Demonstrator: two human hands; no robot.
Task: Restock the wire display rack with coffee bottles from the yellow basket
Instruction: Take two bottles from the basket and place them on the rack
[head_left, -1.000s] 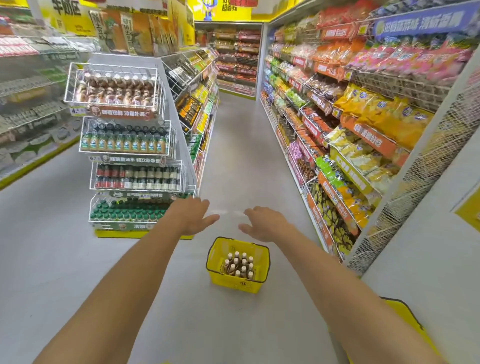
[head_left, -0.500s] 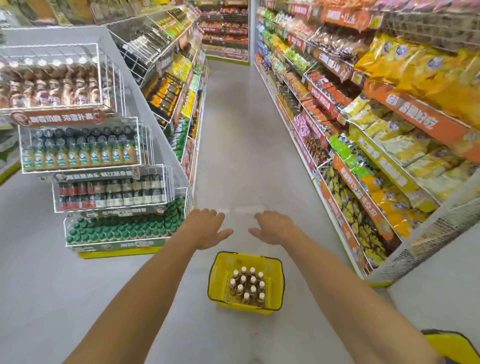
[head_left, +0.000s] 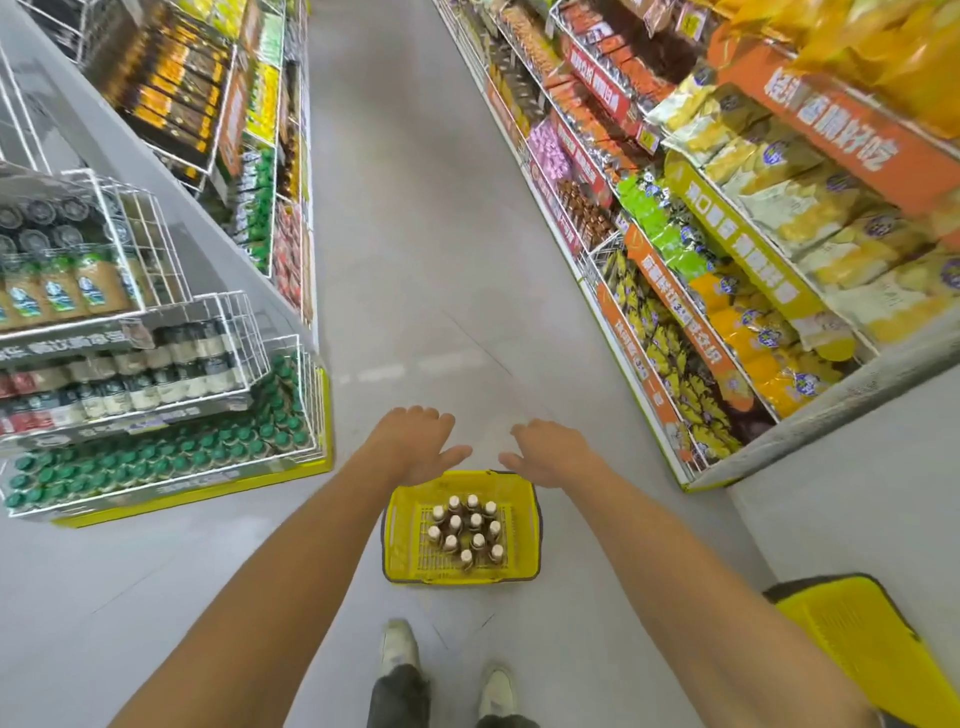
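Note:
A yellow basket (head_left: 405, 525) stands on the grey floor just ahead of my feet. Inside it stand several brown coffee bottles (head_left: 467, 530) with pale caps, upright in a cluster. My left hand (head_left: 415, 447) and my right hand (head_left: 550, 454) are stretched out above the basket's far rim, palms down, fingers apart, holding nothing. The white wire display rack (head_left: 228, 332) rises at the left in tiers, its baskets filled with bottled drinks; green-capped bottles fill the lowest tier.
Snack shelves (head_left: 727, 249) line the aisle's right side. Another shelf run (head_left: 249, 130) lies behind the rack at left. A second yellow basket (head_left: 872, 644) sits at the lower right. My shoes (head_left: 400, 644) stand behind the first basket.
I have walked closer and my view has tilted down. The basket now lies just under my outstretched hands, and the rack's upper tiers have slid out of view.

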